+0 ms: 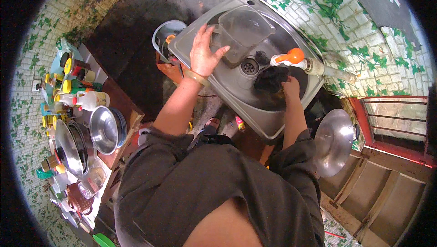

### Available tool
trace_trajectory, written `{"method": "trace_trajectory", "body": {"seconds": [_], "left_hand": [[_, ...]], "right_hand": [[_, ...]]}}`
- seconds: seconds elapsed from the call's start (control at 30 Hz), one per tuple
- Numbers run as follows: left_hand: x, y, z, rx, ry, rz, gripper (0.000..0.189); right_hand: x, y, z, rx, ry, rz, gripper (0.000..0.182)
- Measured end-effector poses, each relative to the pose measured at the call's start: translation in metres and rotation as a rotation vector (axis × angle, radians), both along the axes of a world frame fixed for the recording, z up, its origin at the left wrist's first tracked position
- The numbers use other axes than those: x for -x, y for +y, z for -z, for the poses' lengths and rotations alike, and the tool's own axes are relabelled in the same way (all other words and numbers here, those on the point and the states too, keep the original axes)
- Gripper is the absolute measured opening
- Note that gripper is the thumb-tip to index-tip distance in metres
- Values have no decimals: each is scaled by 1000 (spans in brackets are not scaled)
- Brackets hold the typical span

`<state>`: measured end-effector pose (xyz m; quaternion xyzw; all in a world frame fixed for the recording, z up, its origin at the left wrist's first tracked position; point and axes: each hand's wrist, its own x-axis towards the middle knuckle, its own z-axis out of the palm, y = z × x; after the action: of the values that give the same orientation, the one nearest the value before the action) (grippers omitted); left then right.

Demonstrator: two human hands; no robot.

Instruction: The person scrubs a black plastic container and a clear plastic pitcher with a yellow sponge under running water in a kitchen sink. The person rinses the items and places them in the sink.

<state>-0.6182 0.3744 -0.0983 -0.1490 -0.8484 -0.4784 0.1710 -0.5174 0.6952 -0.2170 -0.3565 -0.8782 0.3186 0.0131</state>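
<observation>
A stainless steel sink (239, 98) lies before me, with a clear plastic container (247, 25) tilted inside it. My left hand (205, 52) is over the sink's left rim beside that container, fingers apart; whether it touches the container I cannot tell. On the right of the basin, my right hand (291, 88) grips the edge of a dark wet-looking cloth (271, 79). The drain strainer (250, 67) shows between container and cloth, and a small dark scrap (262, 57) lies by it. A tap with an orange handle (294, 55) reaches over the basin from the right.
Beyond the sink's left edge stands a bucket (160, 37). On the left, a table (117, 93) carries metal bowls (103, 129), bottles and jars. A large metal basin (334, 143) leans at the right, near a red-framed barred window (392, 120).
</observation>
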Motion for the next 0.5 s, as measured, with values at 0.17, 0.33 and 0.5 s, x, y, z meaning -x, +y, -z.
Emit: {"method": "trace_trajectory", "body": {"seconds": [0.17, 0.33, 0.5], "left_hand": [[9, 10, -31, 365, 247, 214, 76], [13, 21, -28, 563, 285, 283, 50], [25, 32, -20, 628, 378, 324, 29]], "right_hand": [[-1, 13, 13, -110, -40, 2, 46], [-6, -13, -28, -262, -42, 26, 38], [-13, -10, -44, -249, 131, 12, 35]]}}
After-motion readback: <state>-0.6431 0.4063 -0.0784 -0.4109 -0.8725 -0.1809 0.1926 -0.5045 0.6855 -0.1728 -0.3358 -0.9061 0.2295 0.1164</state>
